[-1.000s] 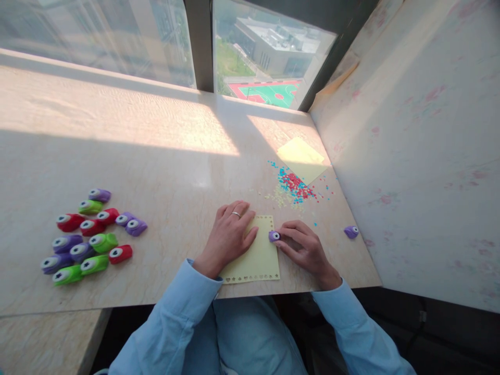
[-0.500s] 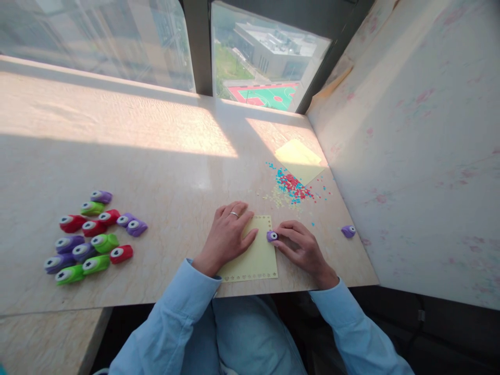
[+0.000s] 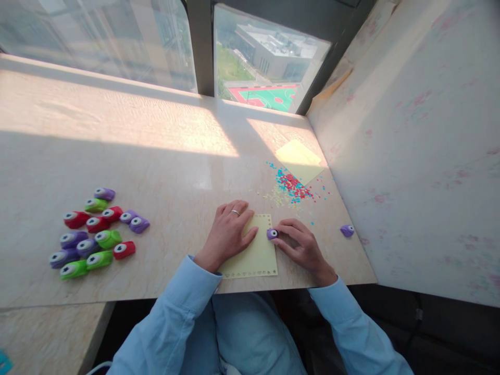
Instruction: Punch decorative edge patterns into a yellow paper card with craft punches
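Note:
A sheet of pale yellow paper (image 3: 260,255) lies near the table's front edge, with small punched shapes along its top, bottom and part of its right side. My left hand (image 3: 228,234) rests flat on the paper's left part, fingers stretched out, a ring on one finger. At the paper's right edge, my right hand (image 3: 300,246) grips a small purple craft punch (image 3: 272,234) between thumb and fingers. A star shows on the punch's white top. Whether the paper's edge sits inside the punch's slot is too small to tell.
Several purple, green and red craft punches (image 3: 97,239) stand grouped at the left. Another purple punch (image 3: 347,230) lies at the far right by the patterned wall (image 3: 422,156). Beyond the paper are blue, red and yellow paper bits (image 3: 292,187) and a second yellow sheet (image 3: 300,159).
Both hands, the paper and the held punch keep nearly the same places. The whole view has shifted slightly, most visibly around the punches at the left.

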`<act>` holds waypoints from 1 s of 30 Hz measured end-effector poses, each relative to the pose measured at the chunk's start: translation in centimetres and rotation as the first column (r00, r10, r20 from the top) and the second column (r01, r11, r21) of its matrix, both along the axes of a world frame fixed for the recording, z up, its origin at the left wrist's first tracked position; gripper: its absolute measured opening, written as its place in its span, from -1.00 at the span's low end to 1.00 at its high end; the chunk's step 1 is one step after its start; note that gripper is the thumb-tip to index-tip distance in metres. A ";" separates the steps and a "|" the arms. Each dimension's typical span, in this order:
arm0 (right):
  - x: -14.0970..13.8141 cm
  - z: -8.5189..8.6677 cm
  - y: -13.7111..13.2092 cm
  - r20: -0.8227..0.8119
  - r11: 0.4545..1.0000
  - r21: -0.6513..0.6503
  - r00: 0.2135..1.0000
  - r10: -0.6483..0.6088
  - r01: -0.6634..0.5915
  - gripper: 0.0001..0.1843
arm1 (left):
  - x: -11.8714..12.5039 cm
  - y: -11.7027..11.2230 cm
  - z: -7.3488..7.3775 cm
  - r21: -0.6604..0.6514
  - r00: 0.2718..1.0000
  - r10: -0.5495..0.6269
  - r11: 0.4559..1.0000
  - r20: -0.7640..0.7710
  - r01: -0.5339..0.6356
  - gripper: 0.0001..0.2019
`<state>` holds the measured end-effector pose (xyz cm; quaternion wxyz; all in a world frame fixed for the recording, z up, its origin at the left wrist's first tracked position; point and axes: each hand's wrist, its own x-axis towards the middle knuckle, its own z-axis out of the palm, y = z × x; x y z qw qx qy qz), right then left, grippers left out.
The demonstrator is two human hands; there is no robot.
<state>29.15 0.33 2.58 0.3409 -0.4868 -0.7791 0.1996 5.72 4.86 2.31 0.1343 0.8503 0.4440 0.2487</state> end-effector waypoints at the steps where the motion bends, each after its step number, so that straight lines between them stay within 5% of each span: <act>1: 0.1 -0.1 0.0 -0.028 1.000 -0.018 1.000 -0.005 0.004 -0.73 | 0.0 0.0 0.0 0.000 1.000 0.001 1.000 0.005 -0.001 -0.68; 9: 0.2 0.1 0.4 -0.300 0.952 -0.273 0.928 -0.223 0.140 -0.69 | 0.0 0.0 -0.1 -0.006 0.999 0.012 1.000 0.041 -0.012 -0.71; 16: -1.2 1.8 2.0 -0.270 0.863 -0.497 0.930 -0.250 0.088 -0.58 | -0.1 0.3 -0.5 -0.049 0.985 0.058 0.998 0.165 -0.050 -0.74; 30: -1.8 0.7 3.7 -0.150 0.832 -0.548 0.970 -0.194 0.082 -0.56 | -0.1 0.7 -0.6 -0.069 0.950 0.075 0.996 0.304 -0.057 -0.86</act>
